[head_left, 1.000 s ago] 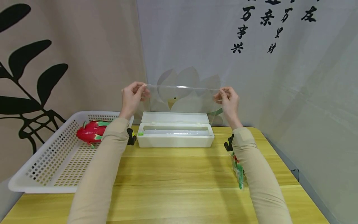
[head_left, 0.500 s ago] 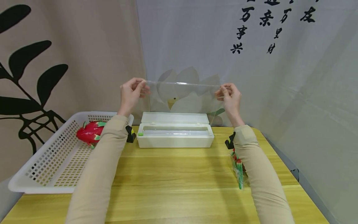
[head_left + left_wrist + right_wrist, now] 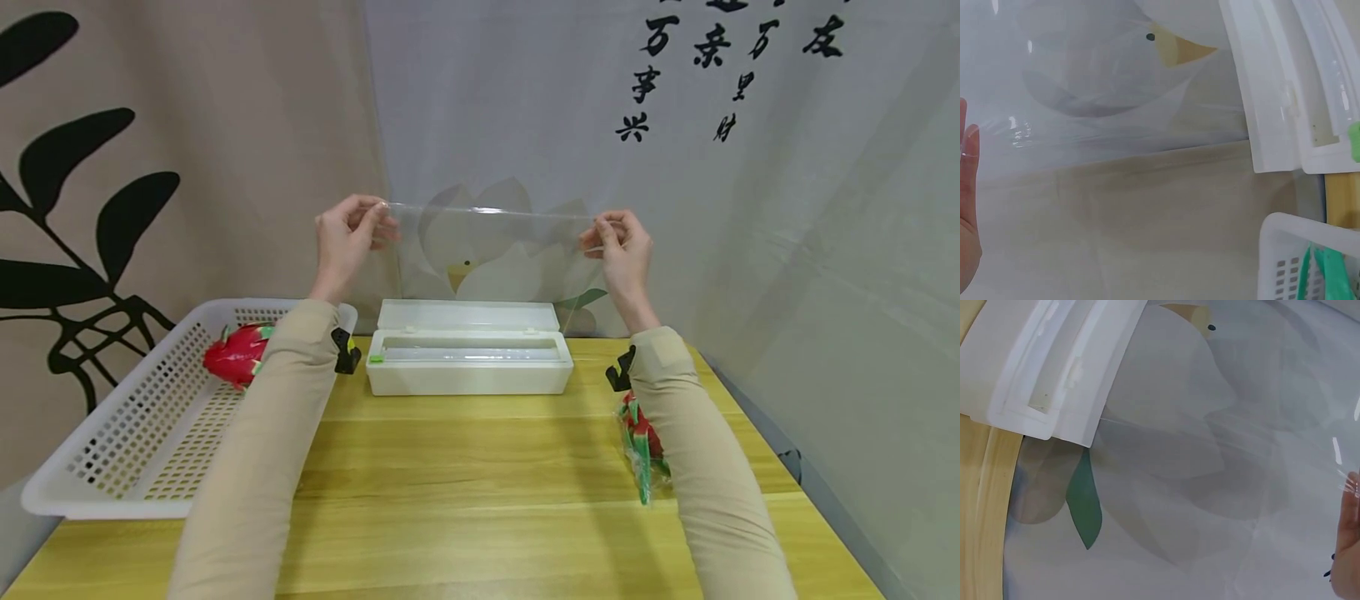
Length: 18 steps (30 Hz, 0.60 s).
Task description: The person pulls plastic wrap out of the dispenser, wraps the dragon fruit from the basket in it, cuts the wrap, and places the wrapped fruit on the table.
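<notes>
A sheet of clear plastic wrap is stretched taut between both hands, above a white wrap dispenser box whose lid stands raised. My left hand pinches the sheet's upper left corner between thumb and fingers. At the upper right corner, my right hand pinches it likewise. In the left wrist view the wrap runs towards the dispenser, with part of the left hand at the edge. The right wrist view has the right hand at its right edge.
At left stands a white perforated basket holding a red dragon fruit, partly behind the left sleeve. A film-wrapped red and green item lies on the wooden table beside the right forearm. A printed cloth hangs behind.
Both hands have risen and moved slightly apart, drawing the plastic wrap higher above the dispenser. More of the wrapped item by the right sleeve now shows.
</notes>
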{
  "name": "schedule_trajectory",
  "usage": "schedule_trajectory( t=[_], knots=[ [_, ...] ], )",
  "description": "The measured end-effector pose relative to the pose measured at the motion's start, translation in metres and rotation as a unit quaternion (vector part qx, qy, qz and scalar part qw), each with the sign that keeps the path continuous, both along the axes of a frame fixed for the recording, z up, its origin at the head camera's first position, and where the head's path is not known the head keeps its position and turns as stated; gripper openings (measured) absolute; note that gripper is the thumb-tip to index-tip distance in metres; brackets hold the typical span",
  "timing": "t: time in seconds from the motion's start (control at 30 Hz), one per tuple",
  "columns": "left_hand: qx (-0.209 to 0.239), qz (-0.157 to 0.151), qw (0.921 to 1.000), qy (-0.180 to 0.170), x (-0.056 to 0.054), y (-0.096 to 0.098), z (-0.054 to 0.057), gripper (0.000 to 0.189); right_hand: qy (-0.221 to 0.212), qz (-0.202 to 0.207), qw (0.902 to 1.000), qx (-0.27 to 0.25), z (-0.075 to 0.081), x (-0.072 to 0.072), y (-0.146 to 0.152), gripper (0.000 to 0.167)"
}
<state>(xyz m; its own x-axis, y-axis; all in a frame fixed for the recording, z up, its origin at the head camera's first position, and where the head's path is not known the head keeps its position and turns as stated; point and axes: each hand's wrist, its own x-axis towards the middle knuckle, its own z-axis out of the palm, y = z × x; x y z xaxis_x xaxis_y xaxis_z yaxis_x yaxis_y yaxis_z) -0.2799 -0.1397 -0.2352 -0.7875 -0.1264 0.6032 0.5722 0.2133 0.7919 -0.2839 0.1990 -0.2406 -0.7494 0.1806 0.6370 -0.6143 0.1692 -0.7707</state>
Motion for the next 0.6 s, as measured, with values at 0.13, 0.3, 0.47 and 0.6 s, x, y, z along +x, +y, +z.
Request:
schedule_trajectory(
  t=[0.13, 0.3, 0.47, 0.6],
  knots=[
    [0.002, -0.001, 1.0, 0.006, 0.002, -0.001, 0.004, 0.013, 0.002, -0.003, 1.0, 0.001, 0.004, 0.001, -0.001, 0.01],
    [0.012, 0.0, 0.9998, 0.013, 0.003, -0.002, 0.007, 0.014, 0.01, -0.006, 0.9999, 0.005, 0.009, 0.002, -0.002, 0.009],
    [0.032, -0.01, 0.9993, 0.018, 0.005, -0.002, 0.011, 0.01, 0.016, -0.002, 0.9999, 0.001, 0.014, 0.004, -0.003, 0.009],
    [0.048, -0.02, 0.9984, 0.024, 0.006, -0.002, 0.013, 0.009, 0.02, -0.005, 0.9998, 0.001, 0.018, 0.006, -0.003, 0.009]
  ],
)
